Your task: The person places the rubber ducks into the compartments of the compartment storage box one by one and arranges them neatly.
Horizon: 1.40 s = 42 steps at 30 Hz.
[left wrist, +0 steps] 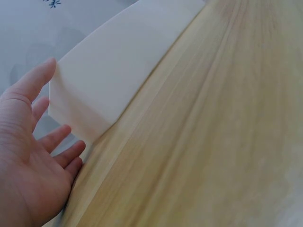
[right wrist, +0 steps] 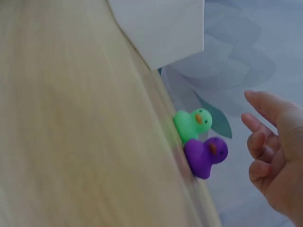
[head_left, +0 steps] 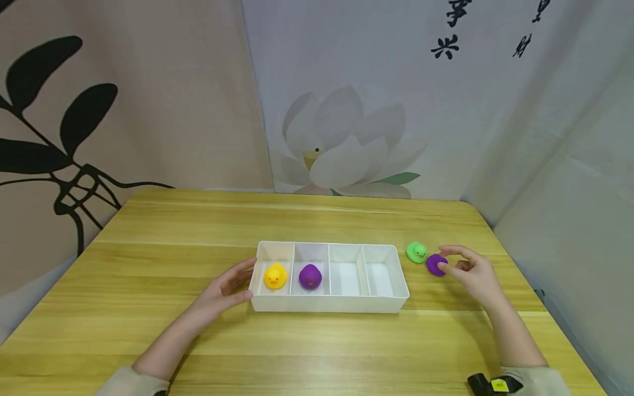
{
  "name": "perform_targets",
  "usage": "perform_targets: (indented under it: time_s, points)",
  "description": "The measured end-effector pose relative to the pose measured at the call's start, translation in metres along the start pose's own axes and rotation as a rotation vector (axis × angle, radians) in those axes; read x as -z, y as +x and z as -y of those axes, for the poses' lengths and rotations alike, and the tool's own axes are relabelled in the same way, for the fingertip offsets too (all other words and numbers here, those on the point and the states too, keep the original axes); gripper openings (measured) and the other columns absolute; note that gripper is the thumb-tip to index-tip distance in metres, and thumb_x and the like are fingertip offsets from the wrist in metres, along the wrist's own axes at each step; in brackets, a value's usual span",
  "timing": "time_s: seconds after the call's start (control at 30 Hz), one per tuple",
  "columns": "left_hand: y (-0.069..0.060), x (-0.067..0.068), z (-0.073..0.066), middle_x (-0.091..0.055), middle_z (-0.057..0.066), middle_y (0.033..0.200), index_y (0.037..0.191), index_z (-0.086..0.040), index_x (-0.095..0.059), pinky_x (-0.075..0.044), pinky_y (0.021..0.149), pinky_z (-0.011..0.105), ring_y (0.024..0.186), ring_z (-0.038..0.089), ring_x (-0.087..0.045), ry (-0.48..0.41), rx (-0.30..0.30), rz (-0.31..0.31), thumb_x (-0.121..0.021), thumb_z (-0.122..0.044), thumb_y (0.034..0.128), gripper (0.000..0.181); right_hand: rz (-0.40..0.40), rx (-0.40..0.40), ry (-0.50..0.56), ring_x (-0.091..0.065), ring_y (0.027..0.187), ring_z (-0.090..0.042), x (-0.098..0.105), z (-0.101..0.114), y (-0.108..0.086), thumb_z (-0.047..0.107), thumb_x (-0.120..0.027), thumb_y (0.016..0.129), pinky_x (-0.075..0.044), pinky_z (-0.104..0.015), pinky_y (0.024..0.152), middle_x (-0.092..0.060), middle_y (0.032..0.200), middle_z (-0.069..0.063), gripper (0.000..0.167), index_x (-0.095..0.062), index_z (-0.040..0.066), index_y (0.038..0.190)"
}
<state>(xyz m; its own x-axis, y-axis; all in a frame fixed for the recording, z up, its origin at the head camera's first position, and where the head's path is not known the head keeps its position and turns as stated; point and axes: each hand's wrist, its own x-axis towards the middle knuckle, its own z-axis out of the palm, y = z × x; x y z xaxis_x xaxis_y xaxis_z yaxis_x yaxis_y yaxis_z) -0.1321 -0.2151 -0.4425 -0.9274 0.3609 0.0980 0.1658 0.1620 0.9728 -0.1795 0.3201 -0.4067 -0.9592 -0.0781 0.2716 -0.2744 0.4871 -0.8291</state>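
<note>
A white box (head_left: 327, 304) with several compartments stands on the table. A yellow rubber duck (head_left: 275, 276) sits in its leftmost compartment, a purple rubber duck (head_left: 310, 276) in the one beside it. At the box's left end is my left hand (head_left: 225, 289), its thumb and fingers spread and touching the end. A green rubber duck (head_left: 416, 252) and another purple rubber duck (right wrist: 204, 155) stand close together right of the box. Near this purple duck hovers my right hand (head_left: 468, 272), thumb and forefinger parted around it; the right wrist view shows a gap between hand (right wrist: 279, 151) and duck.
The wooden table (head_left: 198, 346) reaches back to a curtain (head_left: 346, 55) with a printed lotus. Grey-white cloth (head_left: 569, 192) hangs along the right side. A black device (head_left: 487, 384) with a yellow label sits at the right sleeve.
</note>
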Motion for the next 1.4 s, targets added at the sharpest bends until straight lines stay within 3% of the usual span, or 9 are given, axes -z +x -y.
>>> perform_targets:
  time_s: [0.17,0.33,0.73,0.83,0.9,1.03,1.13,1.27,1.4]
  points:
    - [0.0,0.0,0.001,-0.037,0.023,0.145,0.149,-0.01,-0.033,-0.031,0.101,0.06,0.132,0.044,-0.032,-0.008,-0.02,0.003,-0.06,-0.008,0.0931,0.062,0.002,-0.008,-0.011,-0.036,0.047,-0.008,0.003,-0.013,0.001,0.009,-0.072,0.087,-0.029,-0.029,0.037,-0.065,0.106,-0.003,0.034,-0.063,0.001,0.118]
    - [0.0,0.0,0.0,-0.038,0.023,0.145,0.149,-0.01,-0.033,-0.031,0.101,0.06,0.132,0.043,-0.032,-0.01,-0.016,0.0,-0.061,-0.008,0.0929,0.062,0.015,-0.03,-0.038,-0.038,0.049,-0.007,0.005,-0.021,0.0,0.013,-0.071,0.088,-0.032,-0.028,0.039,-0.064,0.108,-0.004,0.037,-0.06,-0.003,0.12]
    - [0.0,-0.001,-0.002,-0.036,0.023,0.146,0.149,-0.009,-0.032,-0.03,0.101,0.06,0.133,0.044,-0.03,-0.02,-0.005,0.006,-0.06,-0.009,0.0933,0.062,0.066,-0.105,-0.062,-0.038,0.049,-0.006,0.007,-0.034,-0.003,0.021,-0.067,0.091,-0.037,-0.025,0.041,-0.061,0.106,0.001,0.041,-0.058,0.001,0.126]
    - [0.0,0.0,-0.002,-0.036,0.024,0.146,0.149,-0.01,-0.032,-0.03,0.101,0.06,0.133,0.044,-0.03,-0.021,0.0,0.007,-0.06,-0.009,0.0935,0.062,0.072,-0.124,-0.052,-0.038,0.048,-0.005,0.006,-0.036,-0.003,0.021,-0.067,0.091,-0.036,-0.025,0.04,-0.062,0.096,-0.002,0.041,-0.058,0.001,0.126]
    - [-0.001,0.0,-0.002,-0.037,0.023,0.146,0.149,-0.011,-0.033,-0.03,0.101,0.06,0.133,0.043,-0.031,-0.025,0.007,0.006,-0.06,-0.009,0.0932,0.062,0.072,-0.132,-0.046,-0.037,0.046,-0.005,0.005,-0.036,-0.002,0.02,-0.067,0.091,-0.036,-0.026,0.039,-0.061,0.08,-0.002,0.041,-0.058,0.001,0.126]
    - [-0.001,-0.001,-0.002,-0.038,0.022,0.145,0.149,-0.013,-0.033,-0.03,0.101,0.059,0.133,0.042,-0.032,-0.031,0.013,0.004,-0.061,-0.009,0.093,0.063,0.073,-0.138,-0.045,-0.036,0.044,-0.006,0.004,-0.038,-0.002,0.021,-0.067,0.092,-0.035,-0.027,0.037,-0.046,0.056,0.003,0.04,-0.058,0.001,0.125]
    - [-0.001,-0.001,-0.003,-0.039,0.022,0.145,0.149,-0.013,-0.033,-0.03,0.101,0.059,0.132,0.042,-0.032,-0.026,0.015,0.001,-0.061,-0.01,0.0929,0.063,0.07,-0.135,-0.05,-0.036,0.045,-0.006,0.003,-0.039,-0.001,0.021,-0.067,0.092,-0.035,-0.027,0.038,-0.044,0.054,0.003,0.039,-0.059,0.001,0.124]
    - [-0.001,0.0,-0.002,-0.039,0.021,0.145,0.149,-0.014,-0.033,-0.031,0.101,0.058,0.132,0.041,-0.032,-0.019,0.022,-0.003,-0.062,-0.01,0.0926,0.063,0.06,-0.131,-0.038,-0.037,0.046,-0.005,0.003,-0.04,-0.001,0.019,-0.067,0.091,-0.036,-0.026,0.039,-0.054,0.064,-0.001,0.038,-0.06,0.0,0.123]
    - [-0.001,0.0,-0.002,-0.038,0.022,0.145,0.149,-0.012,-0.033,-0.031,0.101,0.058,0.132,0.042,-0.032,-0.012,0.015,0.002,-0.061,-0.01,0.093,0.063,0.057,-0.148,-0.015,-0.036,0.044,-0.004,0.003,-0.04,-0.002,0.019,-0.068,0.091,-0.035,-0.025,0.037,-0.05,0.059,0.002,0.038,-0.059,0.0,0.123]
